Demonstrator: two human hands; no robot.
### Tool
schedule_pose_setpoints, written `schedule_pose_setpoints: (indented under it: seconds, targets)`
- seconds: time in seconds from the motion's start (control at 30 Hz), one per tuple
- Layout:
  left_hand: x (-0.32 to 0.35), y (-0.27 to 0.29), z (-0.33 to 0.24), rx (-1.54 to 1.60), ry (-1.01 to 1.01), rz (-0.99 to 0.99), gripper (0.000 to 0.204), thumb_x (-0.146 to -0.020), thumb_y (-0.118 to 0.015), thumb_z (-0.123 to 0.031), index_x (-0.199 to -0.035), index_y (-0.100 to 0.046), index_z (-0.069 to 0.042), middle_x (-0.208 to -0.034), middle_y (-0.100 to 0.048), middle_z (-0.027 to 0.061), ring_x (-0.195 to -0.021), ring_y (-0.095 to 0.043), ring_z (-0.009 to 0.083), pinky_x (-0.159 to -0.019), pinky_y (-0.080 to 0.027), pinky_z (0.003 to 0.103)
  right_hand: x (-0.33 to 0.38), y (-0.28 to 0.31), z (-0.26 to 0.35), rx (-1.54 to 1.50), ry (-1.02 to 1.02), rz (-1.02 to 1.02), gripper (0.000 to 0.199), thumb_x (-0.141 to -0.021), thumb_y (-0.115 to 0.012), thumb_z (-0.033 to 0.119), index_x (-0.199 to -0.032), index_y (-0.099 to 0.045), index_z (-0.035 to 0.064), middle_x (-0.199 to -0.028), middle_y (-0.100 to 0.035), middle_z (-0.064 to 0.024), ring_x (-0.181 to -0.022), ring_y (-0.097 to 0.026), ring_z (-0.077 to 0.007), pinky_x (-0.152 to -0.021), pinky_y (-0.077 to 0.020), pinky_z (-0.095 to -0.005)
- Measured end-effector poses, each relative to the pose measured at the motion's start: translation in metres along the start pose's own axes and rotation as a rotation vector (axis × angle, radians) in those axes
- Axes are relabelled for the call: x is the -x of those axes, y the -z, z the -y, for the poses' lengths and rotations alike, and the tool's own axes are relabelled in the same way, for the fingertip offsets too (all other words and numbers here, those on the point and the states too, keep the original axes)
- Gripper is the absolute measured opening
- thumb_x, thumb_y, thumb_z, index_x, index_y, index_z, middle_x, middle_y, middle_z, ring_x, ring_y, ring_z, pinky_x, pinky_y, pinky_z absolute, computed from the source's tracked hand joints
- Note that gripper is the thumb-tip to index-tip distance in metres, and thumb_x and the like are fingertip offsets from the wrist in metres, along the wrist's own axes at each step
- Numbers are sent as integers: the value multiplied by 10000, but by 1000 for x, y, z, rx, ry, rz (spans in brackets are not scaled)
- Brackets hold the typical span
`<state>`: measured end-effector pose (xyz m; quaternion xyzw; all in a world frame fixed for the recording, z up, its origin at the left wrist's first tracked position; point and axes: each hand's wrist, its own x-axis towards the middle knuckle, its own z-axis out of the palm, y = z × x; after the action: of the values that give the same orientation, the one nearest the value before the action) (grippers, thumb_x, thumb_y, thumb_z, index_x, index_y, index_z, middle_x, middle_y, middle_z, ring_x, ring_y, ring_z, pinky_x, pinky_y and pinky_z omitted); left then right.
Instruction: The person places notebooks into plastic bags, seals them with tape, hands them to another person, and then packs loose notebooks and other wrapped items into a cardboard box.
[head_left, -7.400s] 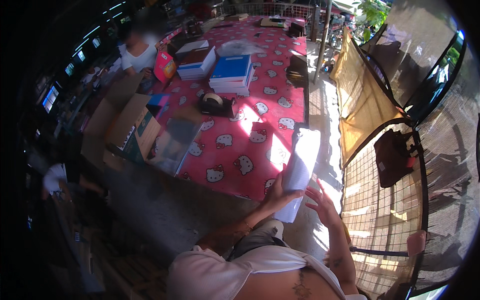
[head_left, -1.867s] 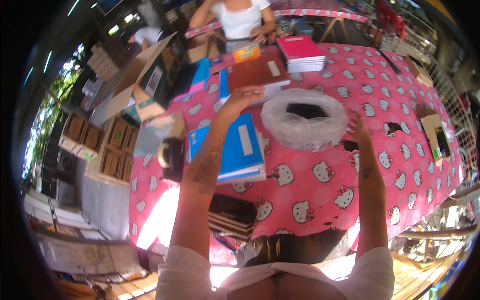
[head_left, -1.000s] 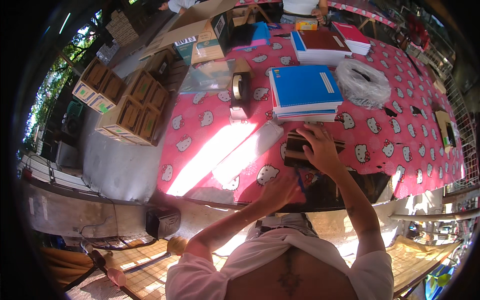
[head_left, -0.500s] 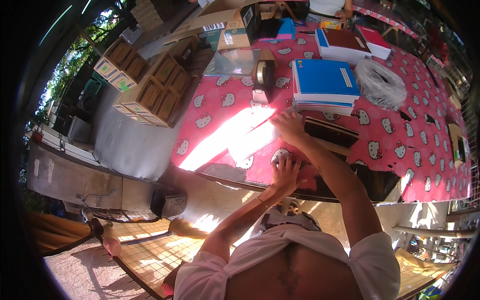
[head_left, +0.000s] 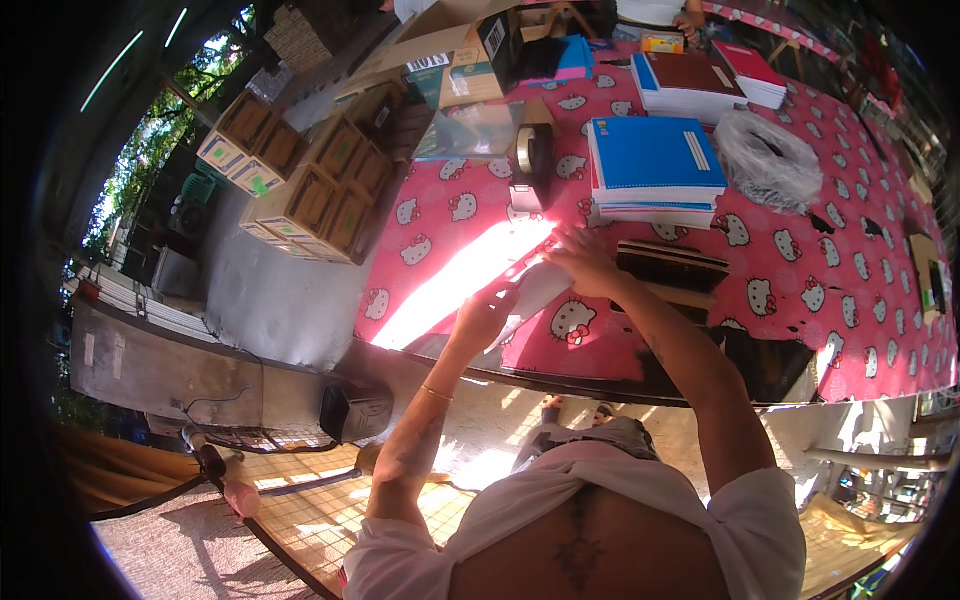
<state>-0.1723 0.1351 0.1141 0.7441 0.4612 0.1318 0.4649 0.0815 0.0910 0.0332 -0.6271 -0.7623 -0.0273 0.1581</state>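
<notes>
A thin translucent plastic sheet (head_left: 540, 292) lies between my hands near the front edge of the pink patterned table cover (head_left: 430, 215). At its left side, my left hand (head_left: 487, 312) has its fingers drawn together on the plastic; glare and blur partly hide them. Over the sheet's far edge, the curled fingers of my right hand (head_left: 583, 262) pinch the plastic, though their tips are hard to make out. A tape dispenser (head_left: 530, 185) stands just beyond. Right of my right hand sits a dark block with tan edges (head_left: 672, 268), and behind it a stack of blue notebooks (head_left: 655, 155).
Clear plastic sheets (head_left: 465, 130) lie before an open carton (head_left: 470, 72). A plastic-wrapped ring (head_left: 768, 165) and brown notebooks (head_left: 690, 80) are at the right. Brown boxes (head_left: 335, 190) are piled on the left floor. Someone (head_left: 655, 12) stands across the table.
My left hand has moved left and away from me, from the table's front edge to the sheet's left side. The sheet looks lifted and bent. My right hand shifted only slightly.
</notes>
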Motion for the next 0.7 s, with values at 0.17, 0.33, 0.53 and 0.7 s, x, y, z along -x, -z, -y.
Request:
schedule_pose_setpoints:
  seconds: [0.17, 0.33, 0.53, 0.7]
  targets:
    - [-53, -6, -38, -529, -469, 63, 258, -915, -632, -262, -1134, -726, -166, -832, -669, 187, -778, -671, 321, -703, -534, 432, -9, -42, -13, -215, -713, -521, 479, -801, -696, 181, -1273, -617, 157, -1421, -484, -177, -1324, -399, -428, -1063, -350, -518]
    - [-90, -36, -47, -872, -784, -101, 209, -883, -652, -268, -1046, -740, -170, -855, -607, 131, -875, -617, 347, -730, -529, 456, -9, -72, -8, -756, -657, -626, 331, -915, -625, 237, -1235, -615, 152, -1223, -594, -180, -1128, -518, -378, -931, -432, -483]
    - [-78, -10, -34, -946, -758, 148, 211, -897, -622, -286, -1020, -737, -158, -897, -612, 126, -889, -604, 333, -743, -512, 478, -4, -83, -12, -567, -799, -709, 283, -957, -590, 280, -1230, -622, 209, -1111, -601, -186, -1040, -552, -353, -906, -438, -482]
    - [-80, 5, -43, -1078, -817, 140, 193, -900, -610, -261, -1003, -713, -133, -921, -628, 139, -882, -615, 319, -713, -526, 450, -12, -75, -6, -553, -861, -522, 323, -990, -523, 249, -1284, -583, 128, -1206, -610, -142, -1160, -523, -313, -1004, -408, -406]
